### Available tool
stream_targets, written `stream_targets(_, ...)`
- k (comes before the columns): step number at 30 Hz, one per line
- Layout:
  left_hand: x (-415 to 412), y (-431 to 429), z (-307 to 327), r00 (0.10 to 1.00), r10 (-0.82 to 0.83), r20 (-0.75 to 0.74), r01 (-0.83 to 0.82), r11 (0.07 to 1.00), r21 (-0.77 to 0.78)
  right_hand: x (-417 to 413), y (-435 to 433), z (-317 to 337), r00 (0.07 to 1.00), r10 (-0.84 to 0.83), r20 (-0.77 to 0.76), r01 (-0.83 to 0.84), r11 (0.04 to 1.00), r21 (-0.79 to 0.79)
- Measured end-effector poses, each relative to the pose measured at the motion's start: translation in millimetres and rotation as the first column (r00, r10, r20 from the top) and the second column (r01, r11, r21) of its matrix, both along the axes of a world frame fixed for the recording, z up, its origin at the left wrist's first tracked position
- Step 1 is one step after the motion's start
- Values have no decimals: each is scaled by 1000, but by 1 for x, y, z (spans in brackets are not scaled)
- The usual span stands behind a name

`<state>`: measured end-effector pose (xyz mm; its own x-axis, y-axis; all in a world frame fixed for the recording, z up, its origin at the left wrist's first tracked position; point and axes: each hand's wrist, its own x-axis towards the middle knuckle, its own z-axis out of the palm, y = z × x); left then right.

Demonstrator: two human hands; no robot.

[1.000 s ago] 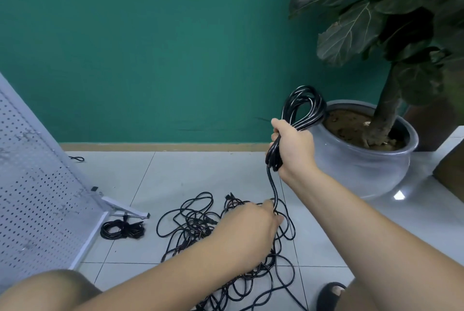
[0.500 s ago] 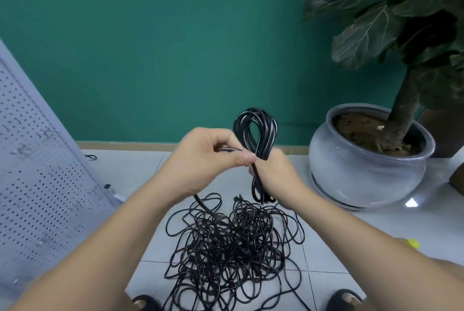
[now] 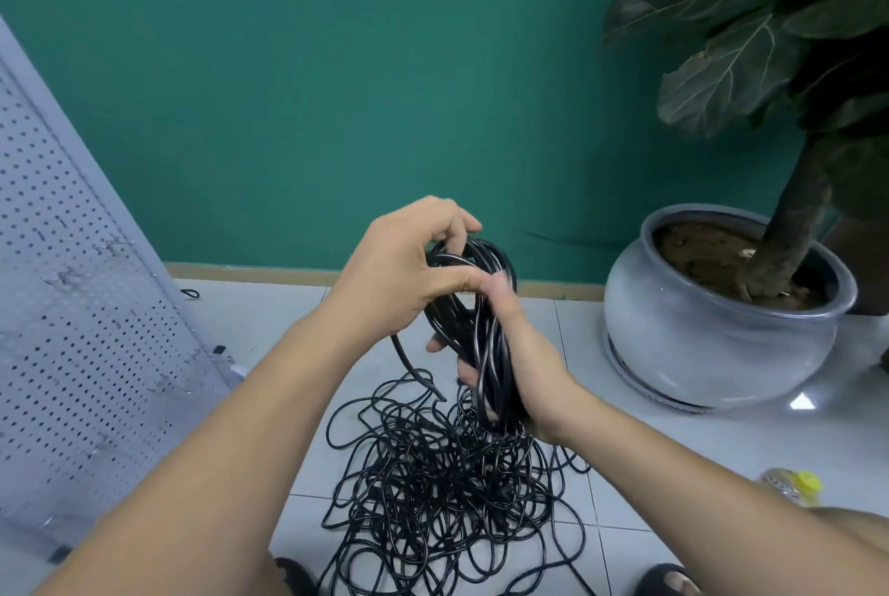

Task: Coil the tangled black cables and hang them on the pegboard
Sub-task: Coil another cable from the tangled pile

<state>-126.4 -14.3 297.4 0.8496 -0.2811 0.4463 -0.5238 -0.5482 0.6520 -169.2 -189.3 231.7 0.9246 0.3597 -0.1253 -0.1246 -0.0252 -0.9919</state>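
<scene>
The right hand (image 3: 524,355) is closed around the lower part of a black cable coil (image 3: 486,345), fingers wrapped round the bundled loops and holding them upright above the tiled floor (image 3: 640,456). The left hand (image 3: 399,273) curls over the top of the same coil, thumb and fingers pinching the upper loops. One strand runs from under it down to the tangled black cables (image 3: 447,494). That tangle lies loose on the floor directly below both hands, near the front edge of the floor in view. The white pegboard (image 3: 72,306) stands tilted at the left edge of the floor. A grey plant pot (image 3: 712,355) sits at the right against the green wall (image 3: 336,90). A yellow-capped bottle (image 3: 789,485) lies by the right forearm.
</scene>
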Motion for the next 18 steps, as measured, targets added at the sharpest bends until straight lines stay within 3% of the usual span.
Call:
stream_targets(4, 0, 7, 11, 985, 43, -166, -43, 999, 3, -6, -4, 1, 971, 106, 215, -67, 981, -182)
stream_targets(6, 0, 8, 12, 968, 16, -250, -9, 999, 31, -7, -6, 1, 956, 128, 263, -62, 968, -245)
stream_targets(9, -1, 4, 12, 930, -37, -365, 13, 998, -67, -4, -9, 1, 947, 106, 304, -20, 962, -272)
stream_targets(12, -4, -9, 9, 892, -114, -437, -24, 954, -298, 0, -9, 3, 950, 131, 284, -63, 970, -236)
stream_targets(15, -8, -28, 5, 826, -208, -524, -139, 826, -546, 4, -7, 4, 973, 156, 169, -132, 981, -143)
stream_targets(18, -9, -38, 3, 752, -213, -624, -222, 810, -543, 3, -5, 0, 972, 206, 112, -186, 968, -167)
